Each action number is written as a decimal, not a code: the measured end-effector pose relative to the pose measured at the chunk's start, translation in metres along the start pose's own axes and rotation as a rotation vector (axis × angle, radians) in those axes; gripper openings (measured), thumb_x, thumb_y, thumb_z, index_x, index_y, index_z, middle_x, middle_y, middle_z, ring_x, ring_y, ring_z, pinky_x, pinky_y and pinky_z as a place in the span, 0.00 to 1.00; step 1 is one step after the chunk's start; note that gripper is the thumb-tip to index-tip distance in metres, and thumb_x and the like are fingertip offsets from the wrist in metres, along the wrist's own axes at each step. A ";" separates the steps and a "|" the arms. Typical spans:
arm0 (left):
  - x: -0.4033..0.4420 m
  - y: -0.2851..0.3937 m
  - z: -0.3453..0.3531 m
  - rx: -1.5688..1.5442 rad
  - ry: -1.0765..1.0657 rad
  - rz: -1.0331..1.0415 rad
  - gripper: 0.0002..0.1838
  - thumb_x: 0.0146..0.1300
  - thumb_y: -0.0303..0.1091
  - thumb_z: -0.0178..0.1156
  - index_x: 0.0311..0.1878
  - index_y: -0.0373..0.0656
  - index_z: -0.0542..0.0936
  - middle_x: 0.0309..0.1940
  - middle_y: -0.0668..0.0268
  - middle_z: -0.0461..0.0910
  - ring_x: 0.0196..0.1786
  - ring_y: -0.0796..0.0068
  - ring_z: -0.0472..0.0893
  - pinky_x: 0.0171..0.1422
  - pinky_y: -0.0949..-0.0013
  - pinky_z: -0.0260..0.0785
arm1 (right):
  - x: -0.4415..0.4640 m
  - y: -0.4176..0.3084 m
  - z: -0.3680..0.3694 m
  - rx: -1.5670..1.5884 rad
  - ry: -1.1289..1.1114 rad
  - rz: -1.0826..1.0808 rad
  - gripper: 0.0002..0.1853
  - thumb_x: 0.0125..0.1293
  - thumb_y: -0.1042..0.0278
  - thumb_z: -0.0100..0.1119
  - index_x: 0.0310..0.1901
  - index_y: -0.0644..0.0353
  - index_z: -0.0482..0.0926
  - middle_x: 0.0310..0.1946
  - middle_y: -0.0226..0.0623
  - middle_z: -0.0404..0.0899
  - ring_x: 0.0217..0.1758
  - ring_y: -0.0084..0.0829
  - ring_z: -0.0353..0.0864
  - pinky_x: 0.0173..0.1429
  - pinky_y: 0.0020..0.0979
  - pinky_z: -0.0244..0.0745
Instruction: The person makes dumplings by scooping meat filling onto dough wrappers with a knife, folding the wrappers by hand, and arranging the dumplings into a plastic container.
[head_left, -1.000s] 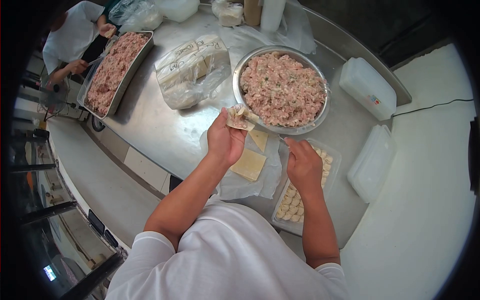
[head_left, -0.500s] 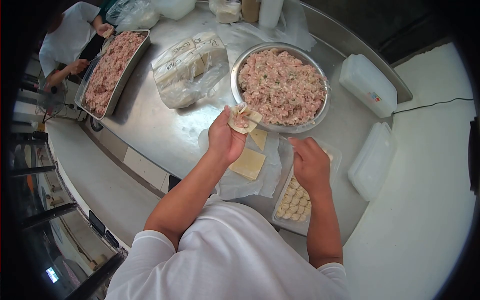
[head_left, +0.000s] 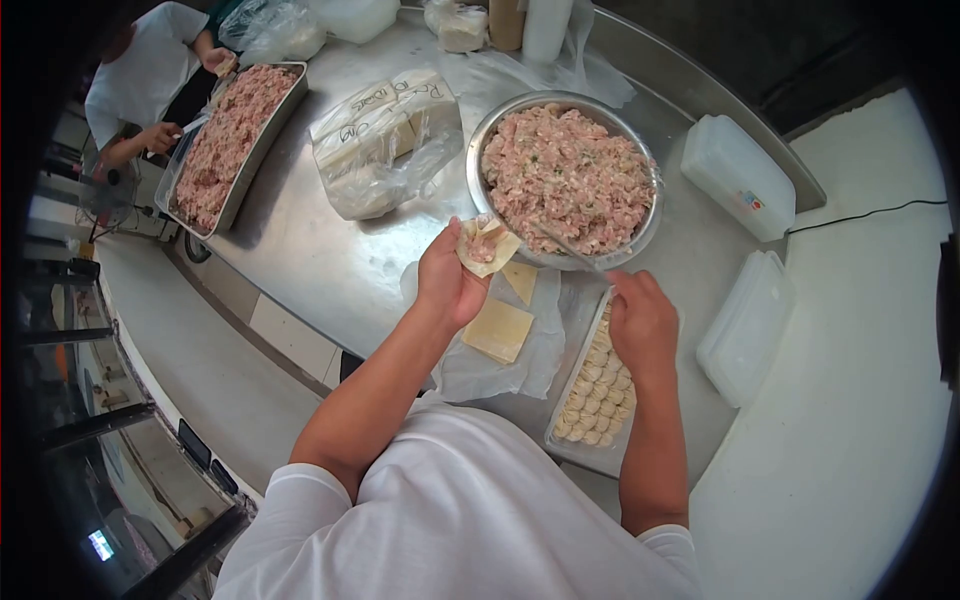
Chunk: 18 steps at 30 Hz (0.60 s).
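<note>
My left hand (head_left: 452, 282) holds up a dumpling wrapper (head_left: 502, 258) with pink minced meat (head_left: 481, 247) at its centre. In my right hand (head_left: 643, 318) is a thin metal spatula or knife (head_left: 578, 251), its far end at the meat filling (head_left: 560, 165) by the near side of a steel bowl (head_left: 472, 160). Below my left hand, a stack of square wrappers (head_left: 497, 331) lies on white paper (head_left: 540, 350). Rows of formed dumplings (head_left: 597, 398) fill a plastic tray (head_left: 551, 424) beneath my right forearm.
A plastic-wrapped package (head_left: 385, 145) sits on the steel table (head_left: 285, 205). Clear plastic containers (head_left: 738, 175) stand along the right wall. At upper left, a co-worker (head_left: 150, 65) works beside a long pan (head_left: 262, 160) of minced meat.
The tool has left the wrapper and now reaches the bowl's near edge. My right hand has shifted slightly right and down, while my left keeps holding the filled wrapper.
</note>
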<state>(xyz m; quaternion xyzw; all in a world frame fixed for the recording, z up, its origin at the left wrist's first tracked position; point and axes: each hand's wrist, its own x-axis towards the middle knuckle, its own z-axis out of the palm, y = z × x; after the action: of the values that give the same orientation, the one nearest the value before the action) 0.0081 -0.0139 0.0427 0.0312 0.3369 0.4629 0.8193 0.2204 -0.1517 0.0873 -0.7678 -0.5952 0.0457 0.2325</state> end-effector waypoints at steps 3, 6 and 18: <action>0.002 -0.005 -0.005 0.001 -0.021 -0.066 0.24 0.84 0.44 0.40 0.65 0.30 0.69 0.63 0.48 0.76 0.65 0.54 0.78 0.76 0.53 0.68 | -0.007 -0.010 0.012 0.222 0.018 -0.121 0.12 0.63 0.76 0.59 0.47 0.55 0.86 0.37 0.39 0.82 0.38 0.47 0.83 0.42 0.44 0.79; 0.004 -0.011 -0.006 -0.020 -0.056 -0.062 0.25 0.84 0.45 0.39 0.66 0.31 0.69 0.63 0.49 0.76 0.67 0.54 0.78 0.77 0.53 0.67 | -0.002 0.003 0.029 0.245 0.041 -0.043 0.12 0.63 0.76 0.59 0.47 0.55 0.86 0.37 0.39 0.82 0.38 0.47 0.83 0.43 0.44 0.79; 0.003 -0.001 -0.003 0.006 -0.032 -0.094 0.25 0.84 0.46 0.41 0.66 0.32 0.69 0.64 0.49 0.76 0.68 0.53 0.77 0.78 0.52 0.66 | 0.001 -0.002 -0.008 0.176 0.023 -0.076 0.11 0.62 0.76 0.59 0.45 0.56 0.85 0.35 0.39 0.80 0.36 0.47 0.83 0.40 0.45 0.79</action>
<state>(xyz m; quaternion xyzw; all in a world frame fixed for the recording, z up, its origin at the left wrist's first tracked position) 0.0084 -0.0131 0.0387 0.0254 0.3261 0.4225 0.8453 0.2217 -0.1526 0.0951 -0.7217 -0.6151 0.0802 0.3073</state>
